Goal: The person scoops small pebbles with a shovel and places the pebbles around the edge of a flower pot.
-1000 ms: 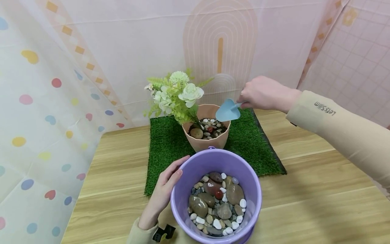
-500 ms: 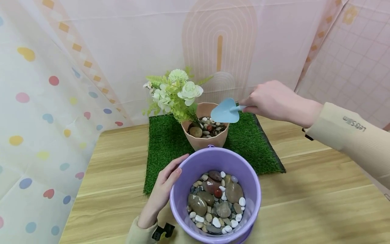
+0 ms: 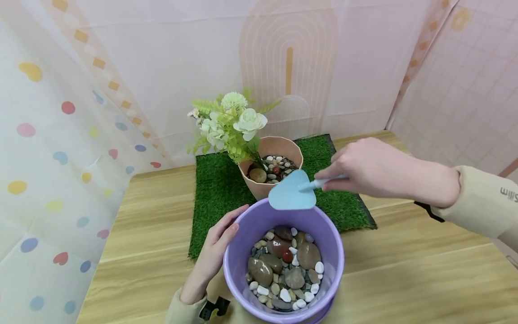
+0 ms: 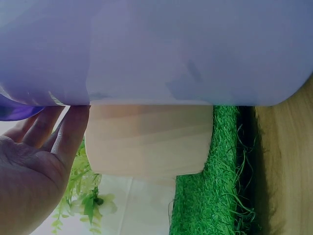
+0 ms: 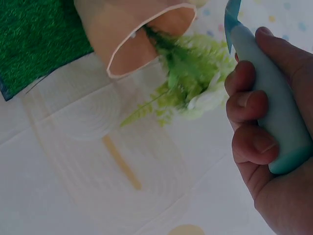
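My right hand (image 3: 364, 168) grips the handle of a light blue hand trowel (image 3: 292, 192), fingers curled round it in the right wrist view. The trowel's blade hangs over the far rim of the purple bucket (image 3: 337, 243), with nothing visible on it. Inside the bucket lie several wet stones (image 3: 294, 278), large brown ones among small white pebbles. My left hand (image 3: 214, 249) rests against the bucket's left side near the rim. Its fingers (image 4: 73, 129) are fairly straight along the outer wall in the left wrist view.
Behind the bucket stands a peach flowerpot (image 3: 291, 150) holding pale green flowers (image 3: 232, 126), pebbles and dark soil. It sits on a green turf mat (image 3: 214, 193) on a wood-grain table (image 3: 404, 270). Patterned cloth (image 3: 202, 54) hangs behind and at both sides.
My right hand has brought the trowel from over the flowerpot toward me, to above the bucket's far rim. The left hand stays at the bucket's side.
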{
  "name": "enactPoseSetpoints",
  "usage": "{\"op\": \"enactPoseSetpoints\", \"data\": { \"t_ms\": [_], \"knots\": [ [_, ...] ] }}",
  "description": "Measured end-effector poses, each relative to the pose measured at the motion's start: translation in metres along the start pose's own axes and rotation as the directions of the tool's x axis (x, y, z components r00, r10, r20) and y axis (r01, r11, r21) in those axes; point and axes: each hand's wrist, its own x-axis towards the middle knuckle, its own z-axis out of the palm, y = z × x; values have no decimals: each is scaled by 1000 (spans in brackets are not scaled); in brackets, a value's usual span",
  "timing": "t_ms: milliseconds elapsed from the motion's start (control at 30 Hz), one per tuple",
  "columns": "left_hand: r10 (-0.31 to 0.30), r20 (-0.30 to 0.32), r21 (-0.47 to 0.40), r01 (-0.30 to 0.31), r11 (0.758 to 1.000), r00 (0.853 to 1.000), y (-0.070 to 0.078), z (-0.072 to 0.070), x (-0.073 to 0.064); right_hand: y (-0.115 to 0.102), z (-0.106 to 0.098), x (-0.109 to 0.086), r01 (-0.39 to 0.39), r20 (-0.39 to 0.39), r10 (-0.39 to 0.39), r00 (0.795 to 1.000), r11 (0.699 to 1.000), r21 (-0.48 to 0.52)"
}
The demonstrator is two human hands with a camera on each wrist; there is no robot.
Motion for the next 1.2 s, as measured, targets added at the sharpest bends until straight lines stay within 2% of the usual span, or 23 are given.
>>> {"op": "enactPoseSetpoints", "data": {
  "t_ms": [233,400,567,667,800,933,1100,1200],
  "knots": [
    [4,-9,7,-4,1000,1000,1,0,-1,-16,10,-10,143,36,-142,989,989,-40],
    [11,-8,6,-11,1000,1000,0,-1,-1,-27,16,-11,276,120,-265,957,957,-86],
    [0,-6,6,0,1000,1000,-1,-1,-1,-42,21,-8,322,241,-279,930,932,-165],
    [-2,-5,4,2,1000,1000,-1,-1,-1,-55,21,-5,372,243,-308,920,882,-289],
    [6,-2,6,-6,1000,1000,0,-1,-1,-73,21,2,432,223,-370,902,780,-453],
    [9,5,-6,-9,1000,1000,0,-1,-1,-91,29,9,483,281,-393,876,730,-484],
    [12,13,-10,-12,1000,1000,0,-1,0,-115,46,10,511,365,-360,858,666,-544],
    [13,17,-6,-12,1000,1000,0,0,0,-125,53,10,534,386,-370,845,627,-567]
  ]
}}
